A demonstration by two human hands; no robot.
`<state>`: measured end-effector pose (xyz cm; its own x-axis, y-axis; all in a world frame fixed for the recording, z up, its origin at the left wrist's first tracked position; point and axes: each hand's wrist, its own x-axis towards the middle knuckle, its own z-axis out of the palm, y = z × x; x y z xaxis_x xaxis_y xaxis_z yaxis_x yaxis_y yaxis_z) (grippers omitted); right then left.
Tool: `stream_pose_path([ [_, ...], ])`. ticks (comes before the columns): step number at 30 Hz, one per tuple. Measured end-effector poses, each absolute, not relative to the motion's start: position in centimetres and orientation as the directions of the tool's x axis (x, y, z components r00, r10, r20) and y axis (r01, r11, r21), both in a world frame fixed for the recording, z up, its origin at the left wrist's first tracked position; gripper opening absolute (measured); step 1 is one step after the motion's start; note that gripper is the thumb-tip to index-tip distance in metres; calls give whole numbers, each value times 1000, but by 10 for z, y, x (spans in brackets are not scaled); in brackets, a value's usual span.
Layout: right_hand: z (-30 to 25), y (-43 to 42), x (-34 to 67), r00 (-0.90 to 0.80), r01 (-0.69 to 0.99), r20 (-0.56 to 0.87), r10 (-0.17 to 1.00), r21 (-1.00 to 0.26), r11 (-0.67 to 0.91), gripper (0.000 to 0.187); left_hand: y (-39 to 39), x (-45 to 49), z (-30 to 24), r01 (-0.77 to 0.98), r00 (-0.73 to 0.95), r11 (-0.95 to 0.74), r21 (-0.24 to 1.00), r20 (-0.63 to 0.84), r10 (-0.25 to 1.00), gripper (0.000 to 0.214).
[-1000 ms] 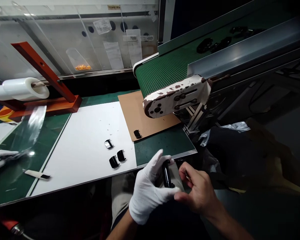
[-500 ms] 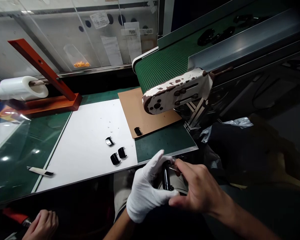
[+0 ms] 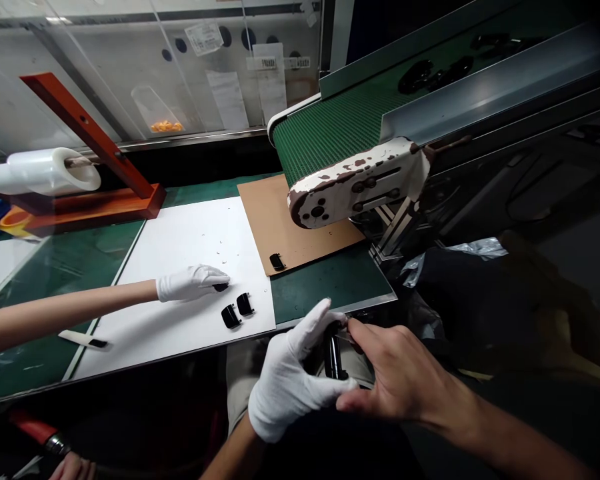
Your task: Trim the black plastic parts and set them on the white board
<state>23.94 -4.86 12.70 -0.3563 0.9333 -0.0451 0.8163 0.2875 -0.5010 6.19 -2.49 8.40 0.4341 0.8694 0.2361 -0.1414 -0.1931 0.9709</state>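
Below board edge (image 3: pixel 180 351), left glove (image 3: pixel 285 390) grips black part (image 3: pixel 333 357); right fingers (image 3: pixel 375 340) pinch it.

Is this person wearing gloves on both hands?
No: the person's left hand wears a white glove, while the right hand is bare.

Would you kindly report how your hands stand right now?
Left gloved hand gripping black glossy part; bare right hand at its top end. Co-worker's gloved hand over white board.
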Motion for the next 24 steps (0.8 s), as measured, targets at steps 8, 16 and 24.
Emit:
stream_pose_path([
  [8,115,-53,235,-340,848,192,921,-361,388,89,-24,63,85,-87,405,-161,983,182,896,83],
  [16,113,-53,236,-358,843,250,900,-327,426,79,-23,62,82,-60,411,-111,992,126,903,83],
  [24,92,-51,244,-148,345,70,987,-931,117,65,-21,64,79,191,366,-319,928,234,901,87],
])
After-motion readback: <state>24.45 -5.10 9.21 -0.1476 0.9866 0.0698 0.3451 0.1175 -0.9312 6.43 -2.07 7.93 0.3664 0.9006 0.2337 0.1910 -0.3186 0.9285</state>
